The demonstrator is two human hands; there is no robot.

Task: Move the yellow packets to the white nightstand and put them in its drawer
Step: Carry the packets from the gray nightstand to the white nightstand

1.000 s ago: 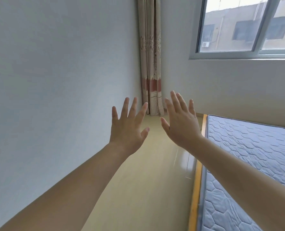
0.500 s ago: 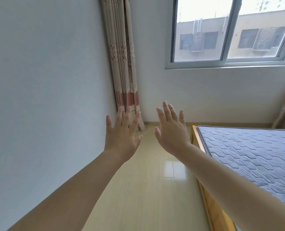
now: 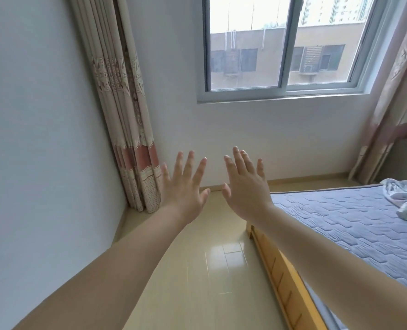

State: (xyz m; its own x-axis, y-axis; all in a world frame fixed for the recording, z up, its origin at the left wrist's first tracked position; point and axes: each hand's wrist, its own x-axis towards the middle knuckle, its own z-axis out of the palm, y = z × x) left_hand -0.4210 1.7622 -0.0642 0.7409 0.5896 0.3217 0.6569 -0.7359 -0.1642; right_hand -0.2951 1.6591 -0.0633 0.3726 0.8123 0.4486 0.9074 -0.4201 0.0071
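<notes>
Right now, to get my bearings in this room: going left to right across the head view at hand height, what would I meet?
Wall → curtain → left hand → right hand → bed → crumpled cloth at the bed's right end.

Curtain point(image 3: 126, 115), left of the left hand point(image 3: 183, 186): beige, floral band, pink stripe, dotted hem. Mattress point(image 3: 352, 222), right of the right hand point(image 3: 245, 189): blue-grey, quilted hexagons. Floor point(image 3: 209, 270), beneath both: pale yellow.

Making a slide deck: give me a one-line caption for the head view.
Left hand and right hand raised open and empty toward the window, curtain left, bed right.
</notes>
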